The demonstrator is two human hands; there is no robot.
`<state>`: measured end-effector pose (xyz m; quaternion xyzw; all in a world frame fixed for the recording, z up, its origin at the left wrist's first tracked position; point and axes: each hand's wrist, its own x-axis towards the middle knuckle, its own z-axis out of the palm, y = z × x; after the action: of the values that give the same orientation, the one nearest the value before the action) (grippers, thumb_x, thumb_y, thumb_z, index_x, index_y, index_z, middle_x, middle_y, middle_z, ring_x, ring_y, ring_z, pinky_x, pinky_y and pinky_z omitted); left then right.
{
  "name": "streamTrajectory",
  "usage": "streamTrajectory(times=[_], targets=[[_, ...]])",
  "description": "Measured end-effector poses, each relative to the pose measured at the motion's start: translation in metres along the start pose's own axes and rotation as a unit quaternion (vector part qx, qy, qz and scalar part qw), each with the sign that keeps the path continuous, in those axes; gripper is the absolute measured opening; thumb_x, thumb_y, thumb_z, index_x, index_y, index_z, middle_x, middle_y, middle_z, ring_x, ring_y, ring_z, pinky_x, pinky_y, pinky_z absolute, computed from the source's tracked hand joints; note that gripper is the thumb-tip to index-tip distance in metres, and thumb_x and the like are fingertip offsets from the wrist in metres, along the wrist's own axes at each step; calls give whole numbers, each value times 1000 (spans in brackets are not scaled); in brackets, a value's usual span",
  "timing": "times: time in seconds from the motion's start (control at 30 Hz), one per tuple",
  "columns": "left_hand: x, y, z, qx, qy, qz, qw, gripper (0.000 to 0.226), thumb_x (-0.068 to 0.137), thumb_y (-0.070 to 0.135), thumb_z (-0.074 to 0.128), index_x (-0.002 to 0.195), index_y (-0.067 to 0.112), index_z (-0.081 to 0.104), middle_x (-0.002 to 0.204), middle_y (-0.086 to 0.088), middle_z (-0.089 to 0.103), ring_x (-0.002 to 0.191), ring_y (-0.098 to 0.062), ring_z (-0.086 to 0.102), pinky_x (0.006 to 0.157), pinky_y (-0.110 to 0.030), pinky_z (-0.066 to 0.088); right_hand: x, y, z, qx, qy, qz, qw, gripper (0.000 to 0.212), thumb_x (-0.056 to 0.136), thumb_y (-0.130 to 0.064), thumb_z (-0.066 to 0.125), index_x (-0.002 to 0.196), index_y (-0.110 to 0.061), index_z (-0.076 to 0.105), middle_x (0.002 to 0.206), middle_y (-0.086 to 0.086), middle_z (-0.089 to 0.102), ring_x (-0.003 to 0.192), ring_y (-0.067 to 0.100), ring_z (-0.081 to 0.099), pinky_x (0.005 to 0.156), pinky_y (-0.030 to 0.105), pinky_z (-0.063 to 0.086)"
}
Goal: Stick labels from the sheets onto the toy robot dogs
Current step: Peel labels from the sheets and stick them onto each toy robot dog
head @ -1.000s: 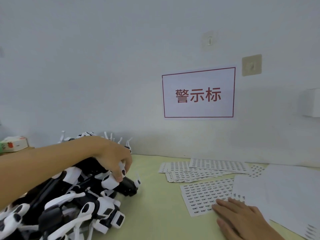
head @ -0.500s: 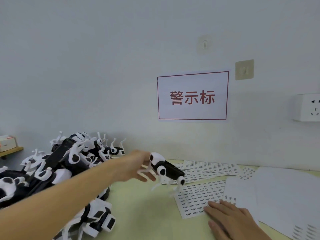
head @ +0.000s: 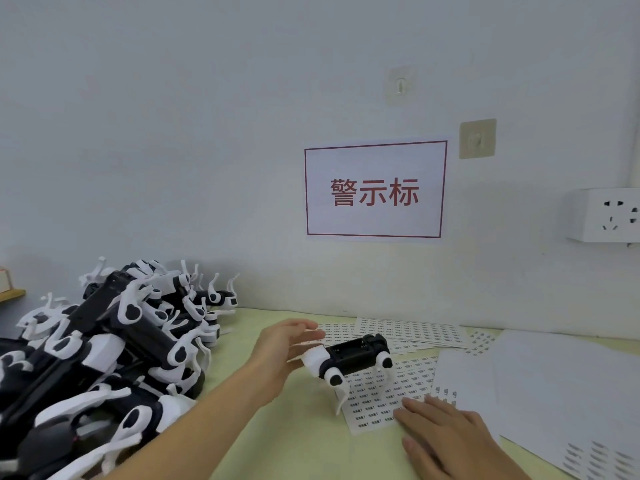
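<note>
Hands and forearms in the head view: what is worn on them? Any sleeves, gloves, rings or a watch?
Nothing is worn that shows. The left hand and its forearm are bare up to the frame edge: no sleeve, glove or watch. The right hand is also bare, with no glove or ring visible; its wrist is cut off by the frame edge.
</note>
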<state>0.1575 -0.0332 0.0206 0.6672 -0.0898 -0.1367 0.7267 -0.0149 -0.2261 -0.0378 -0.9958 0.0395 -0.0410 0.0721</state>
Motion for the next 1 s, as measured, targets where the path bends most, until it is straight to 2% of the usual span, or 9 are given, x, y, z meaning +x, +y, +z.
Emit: streamTrajectory(times=[0.07,0.17,0.27,0.33,0.4,0.47,0.83,0.93,1.0], targets=[[-1,7,4,13,68,58,996,23,94,1,47,89,5,69,86,-11,77,82,-31,72,73,-34,53,0,0,1,-1,4,-3,1000,50,102,-57,22,151,-50,17,162,-24,4,151,3,0,117,30,10],[-10,21,18,178,77,168,967,23,92,7,54,79,17,70,77,0,76,76,-23,69,66,-28,50,1,1,2,5,10,-9,1000,51,102,-56,22,152,-48,19,162,-23,6,151,4,0,116,30,11],[-22,29,34,413,-10,243,878,6,89,33,61,88,33,66,95,16,69,87,-11,63,74,-29,50,0,1,3,5,18,-10,1000,52,102,-56,21,152,-47,17,163,-21,2,150,3,3,117,30,12],[-29,28,45,558,-65,247,789,25,85,49,60,106,36,61,108,18,63,96,-10,58,76,-30,45,-1,1,3,12,33,-8,999,51,101,-56,21,152,-48,15,164,-17,-7,148,-1,7,115,29,16],[-30,23,56,648,-83,245,716,39,84,52,61,116,30,56,110,11,60,100,-16,58,75,-31,41,-2,0,2,18,44,-6,999,51,101,-55,21,151,-48,13,163,-14,-16,143,-4,20,112,26,20],[-28,18,63,683,-63,243,686,38,88,41,61,121,24,54,114,2,59,101,-22,59,75,-31,40,-4,-2,1,23,49,-1,999,50,102,-53,23,150,-48,12,162,-15,-19,135,-1,35,110,26,24],[-10,18,30,660,-52,198,723,41,90,17,61,127,32,52,122,2,60,102,-22,60,74,-30,38,-8,-1,4,101,107,-10,989,43,104,-39,28,145,-49,21,157,-28,-6,140,-8,23,107,16,32],[-11,19,31,651,-79,242,715,55,91,26,60,142,30,39,134,3,55,119,-22,54,91,-32,42,-10,-2,1,182,134,-1,974,36,105,-30,33,134,-52,33,149,-38,10,121,-27,28,94,3,30],[-17,20,39,603,-87,324,723,60,94,31,58,149,27,34,146,5,47,134,-16,42,110,-31,33,-12,-1,-3,302,206,29,930,38,103,-18,41,121,-50,50,138,-36,39,115,-27,38,89,5,35]])
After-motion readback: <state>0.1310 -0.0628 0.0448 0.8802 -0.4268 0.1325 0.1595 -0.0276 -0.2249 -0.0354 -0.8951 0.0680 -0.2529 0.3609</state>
